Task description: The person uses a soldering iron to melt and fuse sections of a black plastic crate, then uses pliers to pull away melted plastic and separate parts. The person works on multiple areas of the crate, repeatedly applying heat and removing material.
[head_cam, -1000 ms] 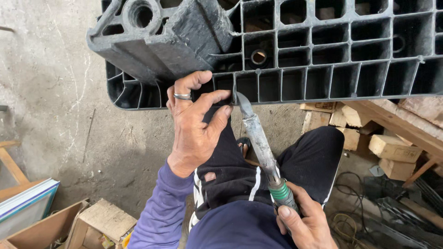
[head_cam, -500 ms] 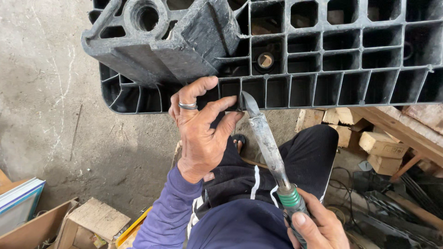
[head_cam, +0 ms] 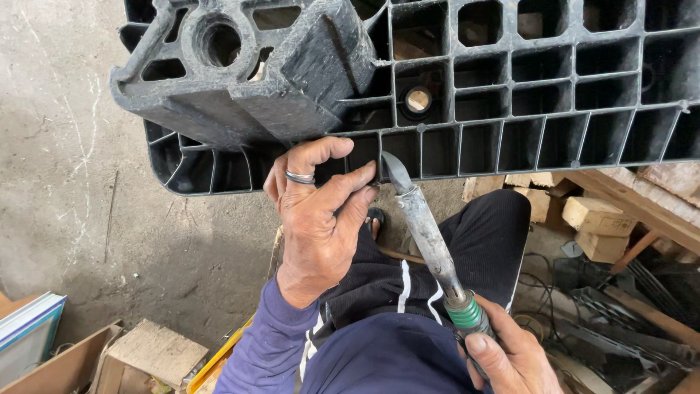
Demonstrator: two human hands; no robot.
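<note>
A long metal tool (head_cam: 426, 230) with a flattened, pointed tip is gripped at its green-banded handle by the right hand (head_cam: 510, 357), whose fingers are closed around it at the lower right of the view. The tip is held against the lower edge of a black plastic pallet (head_cam: 554, 80), just beside the left hand (head_cam: 317, 215). The pallet's edge is clasped by the left hand, the fingers curled over the rim and the thumb laid along it; a ring (head_cam: 300, 177) is worn on one finger. The pallet is seen across the top of the view, its grid of open cells facing the camera. Black trousers (head_cam: 481, 248) with white stripes are seen below it. Wooden blocks (head_cam: 594, 219) are scattered on the right, and cardboard boxes (head_cam: 146, 357) are seen on the concrete floor (head_cam: 65, 190) at the lower left.
</note>
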